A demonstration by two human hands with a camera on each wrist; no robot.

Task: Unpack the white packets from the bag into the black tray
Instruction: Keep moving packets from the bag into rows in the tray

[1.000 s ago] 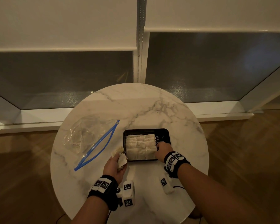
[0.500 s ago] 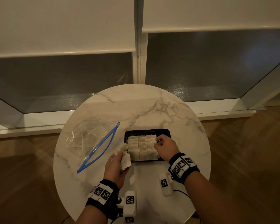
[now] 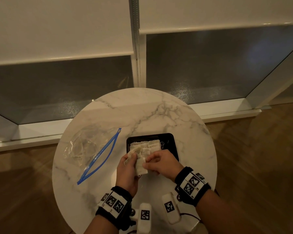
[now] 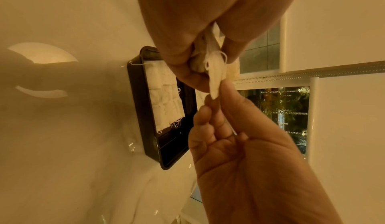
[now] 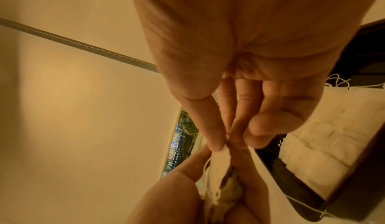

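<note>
Your left hand (image 3: 128,171) is clutching a small bunch of white paper packets (image 3: 139,163) while your right hand (image 3: 161,163) pinches one, just above the round marble counter (image 3: 159,112). The black rectangular plastic tray (image 3: 173,146) already holds rows; the clear zip bag (image 3: 86,146) lies left.

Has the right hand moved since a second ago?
Yes. The right hand left the black plastic tray, shifting leftward to pinch a white packet in the left hand.

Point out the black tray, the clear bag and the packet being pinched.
black tray (image 3: 173,149): head view, bare right floor.
clear bag (image 3: 85,146): head view, crumpled plastic body.
packet (image 4: 215,81): left wrist view, pinched lower end between both hands.
</note>
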